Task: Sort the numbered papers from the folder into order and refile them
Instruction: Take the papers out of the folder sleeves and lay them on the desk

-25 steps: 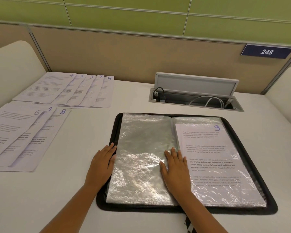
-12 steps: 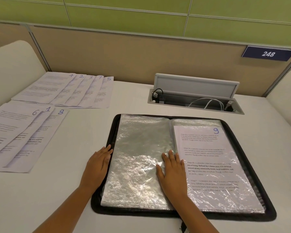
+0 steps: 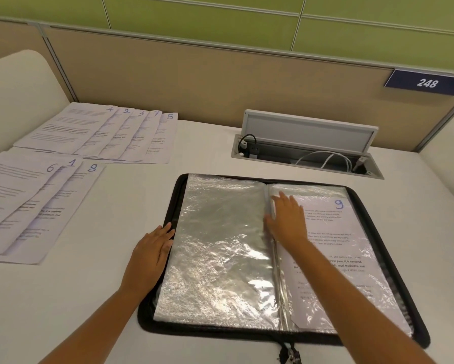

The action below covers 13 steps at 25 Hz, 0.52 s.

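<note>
A black zip folder lies open on the white table, showing clear plastic sleeves. The left sleeve holds no paper. In the right sleeve sits the paper numbered 9. My left hand rests flat on the folder's left edge. My right hand lies flat with straight fingers on the upper left part of the sheet 9 sleeve, next to the spine. Two fanned groups of numbered papers lie at the left: 4, 2, 3, 7, 5 at the back and 6, 1, 8 nearer.
An open cable hatch with white and black cables is set in the table behind the folder. A beige partition with a blue plate reading 248 stands along the far edge. Rounded white panels rise at both sides.
My right hand slid from the lower spine area up and right onto the top of the sheet 9 sleeve. The left hand stayed on the folder's left edge.
</note>
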Tool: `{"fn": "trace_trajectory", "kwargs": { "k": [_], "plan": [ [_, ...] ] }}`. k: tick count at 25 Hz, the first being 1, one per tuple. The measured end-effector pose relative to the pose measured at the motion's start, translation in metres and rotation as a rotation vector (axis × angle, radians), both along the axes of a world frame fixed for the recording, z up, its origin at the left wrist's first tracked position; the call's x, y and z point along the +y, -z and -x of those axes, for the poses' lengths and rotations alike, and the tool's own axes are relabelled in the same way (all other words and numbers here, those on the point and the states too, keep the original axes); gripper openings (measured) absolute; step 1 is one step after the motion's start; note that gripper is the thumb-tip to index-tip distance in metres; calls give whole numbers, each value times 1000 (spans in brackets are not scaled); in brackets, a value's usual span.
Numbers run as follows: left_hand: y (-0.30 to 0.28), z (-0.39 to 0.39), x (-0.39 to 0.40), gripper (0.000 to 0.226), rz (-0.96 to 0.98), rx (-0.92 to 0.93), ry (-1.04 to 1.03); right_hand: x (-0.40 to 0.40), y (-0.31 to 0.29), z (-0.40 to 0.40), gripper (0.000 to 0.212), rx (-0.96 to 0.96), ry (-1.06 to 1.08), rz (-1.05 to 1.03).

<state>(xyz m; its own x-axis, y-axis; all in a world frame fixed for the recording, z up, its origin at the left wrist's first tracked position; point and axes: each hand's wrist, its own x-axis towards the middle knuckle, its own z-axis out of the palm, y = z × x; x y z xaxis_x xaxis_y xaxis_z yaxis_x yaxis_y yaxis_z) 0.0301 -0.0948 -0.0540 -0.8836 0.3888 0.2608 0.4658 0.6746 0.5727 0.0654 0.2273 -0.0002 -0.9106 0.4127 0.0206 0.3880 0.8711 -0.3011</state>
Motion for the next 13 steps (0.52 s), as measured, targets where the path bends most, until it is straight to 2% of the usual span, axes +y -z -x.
{"fn": "trace_trajectory", "kwargs": {
  "k": [2, 6, 11, 13],
  "plan": [
    [0, 0, -1, 61, 0, 4, 1, 22, 1, 11, 63, -26, 39, 124],
    [0, 0, 1, 61, 2, 0, -1, 41, 6, 14, 62, -198, 7, -67],
    [-2, -1, 1, 74, -10, 3, 2, 42, -3, 20, 48, -52, -60, -196],
    [-3, -2, 2, 73, -11, 3, 1, 46, -9, 28, 43, -37, -114, -129]
  ]
}}
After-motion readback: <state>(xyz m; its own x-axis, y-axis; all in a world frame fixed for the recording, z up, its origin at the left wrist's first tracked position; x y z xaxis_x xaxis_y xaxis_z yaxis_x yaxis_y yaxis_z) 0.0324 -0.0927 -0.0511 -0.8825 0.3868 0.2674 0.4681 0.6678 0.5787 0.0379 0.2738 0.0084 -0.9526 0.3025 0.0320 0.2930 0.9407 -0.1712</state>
